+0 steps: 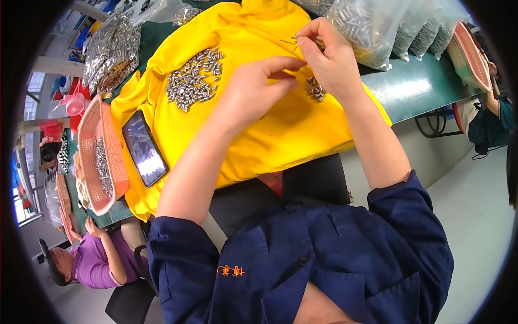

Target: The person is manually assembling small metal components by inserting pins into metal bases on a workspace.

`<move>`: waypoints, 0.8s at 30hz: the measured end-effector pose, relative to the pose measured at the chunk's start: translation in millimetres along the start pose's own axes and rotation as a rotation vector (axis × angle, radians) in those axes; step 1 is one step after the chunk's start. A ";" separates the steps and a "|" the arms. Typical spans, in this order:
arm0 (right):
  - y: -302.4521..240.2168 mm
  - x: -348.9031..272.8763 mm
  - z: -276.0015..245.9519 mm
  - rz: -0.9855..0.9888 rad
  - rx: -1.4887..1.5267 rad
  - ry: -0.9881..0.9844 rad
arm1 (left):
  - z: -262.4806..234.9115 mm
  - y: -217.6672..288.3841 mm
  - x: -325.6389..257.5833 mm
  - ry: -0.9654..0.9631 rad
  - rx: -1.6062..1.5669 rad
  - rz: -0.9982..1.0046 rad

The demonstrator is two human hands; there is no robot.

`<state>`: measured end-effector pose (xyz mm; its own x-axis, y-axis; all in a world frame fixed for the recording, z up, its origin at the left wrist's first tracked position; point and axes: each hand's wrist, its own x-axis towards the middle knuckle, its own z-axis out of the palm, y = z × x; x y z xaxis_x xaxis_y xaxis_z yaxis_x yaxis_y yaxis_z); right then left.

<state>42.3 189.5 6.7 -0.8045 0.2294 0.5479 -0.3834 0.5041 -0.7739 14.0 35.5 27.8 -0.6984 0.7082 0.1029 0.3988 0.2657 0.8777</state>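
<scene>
My right hand [330, 58] is raised over a yellow cloth [270, 135] and pinches a thin wire clip [291, 40] between thumb and fingertips. My left hand [256, 89] lies just left of it, fingers stretched toward the right hand's fingertips and touching them. A heap of small silver metal cylinders [194, 81] lies on the cloth to the left of my hands. A smaller cluster of the same parts [315, 89] sits under my right wrist.
A dark phone [144, 148] lies on the cloth's left edge beside a pink basket [89, 162] holding metal parts. Clear bags of silver parts [367, 24] stand at the back right, more [110, 51] at the back left. Another pink basket [470, 56] is far right. A person in purple [97, 259] sits lower left.
</scene>
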 end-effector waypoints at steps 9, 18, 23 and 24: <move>-8.7 -4.1 -0.1 0.077 0.042 -0.107 | -19.5 -19.0 -45.9 -0.059 0.500 0.080; -10.4 -8.1 6.9 0.052 0.043 -0.147 | -21.2 -22.4 -52.3 -0.080 0.503 0.095; -13.5 -8.6 5.2 0.071 0.185 -0.270 | -17.8 -25.2 -46.4 0.063 -0.101 -0.263; -15.1 -8.9 4.4 0.092 0.288 -0.350 | -18.4 -27.0 -41.0 0.081 -0.362 -0.301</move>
<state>53.2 176.2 12.1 -0.9270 -0.0572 0.3708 -0.3736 0.2315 -0.8983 20.9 -12.8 8.5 -0.8012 0.5775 -0.1568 -0.0507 0.1956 0.9794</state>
